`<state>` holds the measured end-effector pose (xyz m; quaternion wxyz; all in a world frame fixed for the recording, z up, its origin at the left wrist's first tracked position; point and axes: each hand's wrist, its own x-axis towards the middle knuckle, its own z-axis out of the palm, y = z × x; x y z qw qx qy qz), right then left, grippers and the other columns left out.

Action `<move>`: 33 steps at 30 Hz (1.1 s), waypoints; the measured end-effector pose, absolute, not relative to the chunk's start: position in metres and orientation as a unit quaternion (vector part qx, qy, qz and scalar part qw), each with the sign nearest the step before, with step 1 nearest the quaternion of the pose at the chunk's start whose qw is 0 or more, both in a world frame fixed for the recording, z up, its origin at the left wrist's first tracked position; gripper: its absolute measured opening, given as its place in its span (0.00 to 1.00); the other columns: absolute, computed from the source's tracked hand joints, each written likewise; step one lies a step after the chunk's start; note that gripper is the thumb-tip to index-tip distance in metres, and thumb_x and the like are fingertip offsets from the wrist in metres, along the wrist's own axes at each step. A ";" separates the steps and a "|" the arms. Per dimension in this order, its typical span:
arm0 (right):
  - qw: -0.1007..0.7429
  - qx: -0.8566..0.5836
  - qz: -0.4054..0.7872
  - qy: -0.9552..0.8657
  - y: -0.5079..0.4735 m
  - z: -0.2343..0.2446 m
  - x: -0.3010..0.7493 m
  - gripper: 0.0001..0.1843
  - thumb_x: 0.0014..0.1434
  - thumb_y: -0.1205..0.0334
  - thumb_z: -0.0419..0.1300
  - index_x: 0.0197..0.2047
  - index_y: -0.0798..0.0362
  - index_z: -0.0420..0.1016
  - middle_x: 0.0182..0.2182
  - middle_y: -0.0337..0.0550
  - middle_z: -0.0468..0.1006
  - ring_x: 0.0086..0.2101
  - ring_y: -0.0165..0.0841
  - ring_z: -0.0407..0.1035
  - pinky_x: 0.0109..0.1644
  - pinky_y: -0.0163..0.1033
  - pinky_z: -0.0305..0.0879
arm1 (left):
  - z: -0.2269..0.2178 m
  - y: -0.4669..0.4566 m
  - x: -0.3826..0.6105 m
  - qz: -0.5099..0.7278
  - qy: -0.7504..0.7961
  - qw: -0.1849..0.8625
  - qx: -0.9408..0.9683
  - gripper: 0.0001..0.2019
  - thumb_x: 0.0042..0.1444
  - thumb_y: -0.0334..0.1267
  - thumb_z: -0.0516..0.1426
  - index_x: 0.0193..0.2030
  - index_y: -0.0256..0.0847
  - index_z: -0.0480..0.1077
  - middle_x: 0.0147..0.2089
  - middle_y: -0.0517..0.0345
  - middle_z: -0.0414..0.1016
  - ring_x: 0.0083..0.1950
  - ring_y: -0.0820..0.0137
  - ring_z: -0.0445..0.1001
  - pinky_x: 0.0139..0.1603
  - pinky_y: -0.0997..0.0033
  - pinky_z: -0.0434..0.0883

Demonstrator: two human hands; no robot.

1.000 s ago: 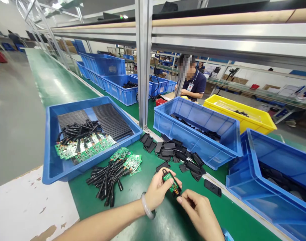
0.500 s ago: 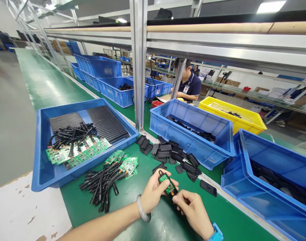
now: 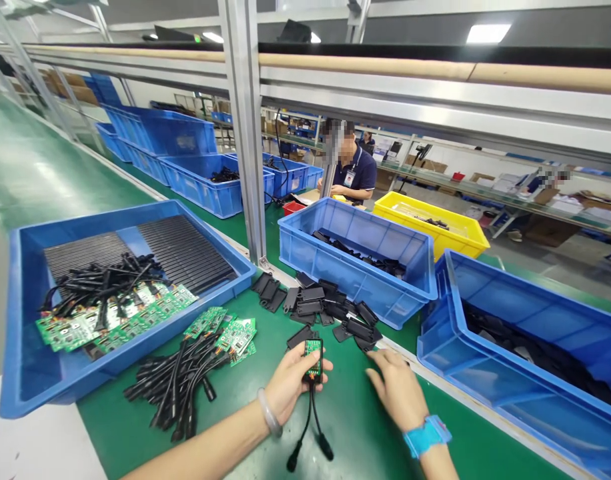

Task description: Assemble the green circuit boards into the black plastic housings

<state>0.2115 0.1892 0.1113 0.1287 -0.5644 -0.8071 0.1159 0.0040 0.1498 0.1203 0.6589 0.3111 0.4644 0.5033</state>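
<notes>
Head view: left hand [image 3: 290,383] is pinching the board [image 3: 313,353] just in front of the cover pile [image 3: 330,308], cables [image 3: 310,427] dangling. Right hand [image 3: 396,393] is reaching to the pile's near right edge, fingers loosely spread, empty. Judgement: best holding the board level and lifting a single cover.

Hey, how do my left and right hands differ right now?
The left hand grips a black-cased green board, cables hanging; the right hand is empty, open beside the black covers. Left wrist wears a pale bangle, right a blue band. Both are over the green mat.
</notes>
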 end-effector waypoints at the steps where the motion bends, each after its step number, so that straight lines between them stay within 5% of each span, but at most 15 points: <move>1: 0.078 -0.611 0.052 -0.786 0.195 0.109 0.222 0.18 0.60 0.71 0.51 0.53 0.57 0.70 0.51 0.54 0.71 0.50 0.47 0.64 0.52 0.48 0.59 | 0.118 0.150 0.004 0.498 0.464 0.668 0.301 0.19 0.53 0.47 0.59 0.44 0.36 0.61 0.36 0.51 0.75 0.31 0.73 0.71 0.30 0.74 0.66; 4: -0.007 -0.660 0.004 -0.751 0.208 0.102 0.244 0.22 0.59 0.75 0.46 0.54 0.58 0.69 0.47 0.55 0.74 0.47 0.48 0.68 0.46 0.47 0.64 | 0.114 0.148 0.005 0.475 0.436 0.700 0.306 0.25 0.46 0.42 0.64 0.48 0.36 0.61 0.37 0.51 0.74 0.34 0.73 0.70 0.33 0.73 0.66; 8: -0.019 -0.646 0.028 -0.762 0.211 0.103 0.254 0.17 0.59 0.70 0.50 0.50 0.59 0.72 0.37 0.55 0.77 0.39 0.45 0.72 0.39 0.44 0.66 | 0.109 0.145 0.006 0.453 0.399 0.711 0.360 0.36 0.35 0.31 0.67 0.52 0.36 0.58 0.38 0.51 0.74 0.37 0.72 0.71 0.39 0.72 0.66; 13: 0.119 -0.595 0.165 -0.778 0.200 0.118 0.254 0.20 0.61 0.57 0.50 0.53 0.55 0.69 0.42 0.50 0.76 0.40 0.41 0.71 0.42 0.43 0.66 | 0.106 0.143 0.007 0.410 0.418 0.721 0.372 0.40 0.39 0.38 0.66 0.59 0.41 0.52 0.43 0.49 0.72 0.34 0.67 0.74 0.35 0.66 0.68; 18: 0.221 -0.487 0.393 -0.748 0.182 0.129 0.233 0.25 0.60 0.49 0.51 0.56 0.53 0.66 0.37 0.45 0.74 0.35 0.35 0.69 0.33 0.38 0.66 | 0.109 0.141 0.008 0.419 0.396 0.729 0.369 0.39 0.40 0.38 0.67 0.58 0.40 0.54 0.43 0.49 0.72 0.32 0.70 0.74 0.32 0.70 0.69; 25: 0.169 -0.343 0.638 -0.668 0.169 0.133 0.200 0.29 0.59 0.44 0.51 0.57 0.53 0.66 0.35 0.45 0.70 0.31 0.33 0.71 0.31 0.36 0.69 | 0.105 0.145 0.008 0.474 0.415 0.672 0.388 0.32 0.42 0.38 0.67 0.53 0.38 0.58 0.35 0.59 0.70 0.27 0.78 0.68 0.23 0.80 0.63; 29: 0.197 -0.336 0.674 -0.627 0.170 0.134 0.194 0.30 0.59 0.40 0.49 0.49 0.57 0.72 0.33 0.46 0.70 0.28 0.31 0.70 0.27 0.35 0.68 | 0.100 0.148 0.007 0.492 0.458 0.648 0.357 0.31 0.41 0.39 0.67 0.51 0.36 0.60 0.27 0.65 0.67 0.21 0.81 0.63 0.19 0.82 0.60; 33: 0.283 -0.395 0.601 -0.634 0.169 0.129 0.193 0.26 0.57 0.44 0.55 0.51 0.56 0.65 0.26 0.39 0.68 0.26 0.30 0.66 0.27 0.33 0.64 | 0.103 0.149 0.008 0.498 0.461 0.647 0.348 0.30 0.41 0.39 0.66 0.50 0.36 0.61 0.27 0.64 0.68 0.21 0.80 0.64 0.19 0.82 0.61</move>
